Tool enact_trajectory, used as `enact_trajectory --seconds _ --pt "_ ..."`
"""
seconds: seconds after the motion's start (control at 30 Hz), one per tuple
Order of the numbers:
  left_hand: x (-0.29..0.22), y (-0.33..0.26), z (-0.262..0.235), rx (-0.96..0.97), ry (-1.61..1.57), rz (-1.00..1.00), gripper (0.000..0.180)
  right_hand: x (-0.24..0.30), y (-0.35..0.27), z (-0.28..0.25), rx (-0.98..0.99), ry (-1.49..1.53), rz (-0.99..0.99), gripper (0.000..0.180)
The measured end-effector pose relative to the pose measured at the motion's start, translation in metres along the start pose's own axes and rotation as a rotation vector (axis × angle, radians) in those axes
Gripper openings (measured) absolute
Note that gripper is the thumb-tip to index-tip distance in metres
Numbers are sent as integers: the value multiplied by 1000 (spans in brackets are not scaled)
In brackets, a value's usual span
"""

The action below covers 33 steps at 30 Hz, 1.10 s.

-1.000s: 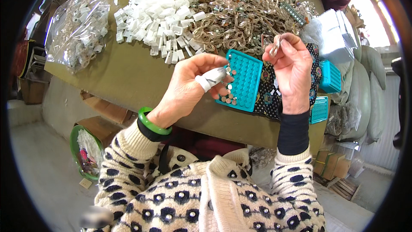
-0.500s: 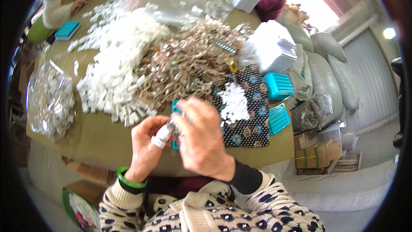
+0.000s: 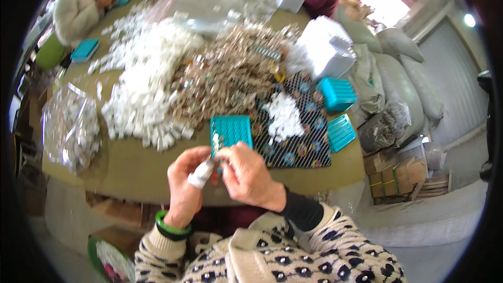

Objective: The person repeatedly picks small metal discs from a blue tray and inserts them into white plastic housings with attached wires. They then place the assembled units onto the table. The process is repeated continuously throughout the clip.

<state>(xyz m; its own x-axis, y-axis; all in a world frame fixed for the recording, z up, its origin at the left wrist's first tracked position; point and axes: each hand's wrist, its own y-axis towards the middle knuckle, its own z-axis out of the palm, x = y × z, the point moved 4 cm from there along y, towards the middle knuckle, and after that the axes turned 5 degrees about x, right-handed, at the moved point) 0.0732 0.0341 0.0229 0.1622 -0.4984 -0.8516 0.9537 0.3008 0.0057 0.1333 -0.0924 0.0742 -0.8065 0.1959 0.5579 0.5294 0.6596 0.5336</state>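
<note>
As left hand (image 3: pixel 184 175) and right hand (image 3: pixel 251 175) meet at near left corner of teal tray (image 3: pixel 233 128), fingertips of both pinch small piece (image 3: pixel 217 158), too blurred to identify; likely light, slippery, best gripped by edges.

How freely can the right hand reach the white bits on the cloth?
Probably yes: nothing covers the white bits or blocks them from the right hand, which is close beside the left hand.

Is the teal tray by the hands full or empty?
Partly filled: the teal tray has small pale pieces along its left side, while the rest in view looks bare.
</note>
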Motion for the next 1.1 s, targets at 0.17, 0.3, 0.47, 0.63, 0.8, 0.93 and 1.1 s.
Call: enact_trajectory --seconds 0.17,0.3,0.47,0.63,0.8,0.93,1.1 --pt "0 -9 -5 24 47 -33 18 -4 -10 -2 58 137 159 16" --pt "6 -17 -3 80 -307 -41 18 1 -12 -1 34 139 90 20" --pt "11 -24 -6 128 -467 -141 16 3 -10 2 11 98 0 21" --pt "14 -27 -8 99 -411 -138 18 1 -12 6 30 32 -43 21" --pt "10 -30 -12 16 -42 -109 14 -5 -18 11 9 170 80 16" --pt "10 -30 -18 16 -56 -154 13 -9 -18 13 13 269 147 12" --pt "15 -28 -27 27 -180 -199 15 -1 -11 20 234 169 -58 30"
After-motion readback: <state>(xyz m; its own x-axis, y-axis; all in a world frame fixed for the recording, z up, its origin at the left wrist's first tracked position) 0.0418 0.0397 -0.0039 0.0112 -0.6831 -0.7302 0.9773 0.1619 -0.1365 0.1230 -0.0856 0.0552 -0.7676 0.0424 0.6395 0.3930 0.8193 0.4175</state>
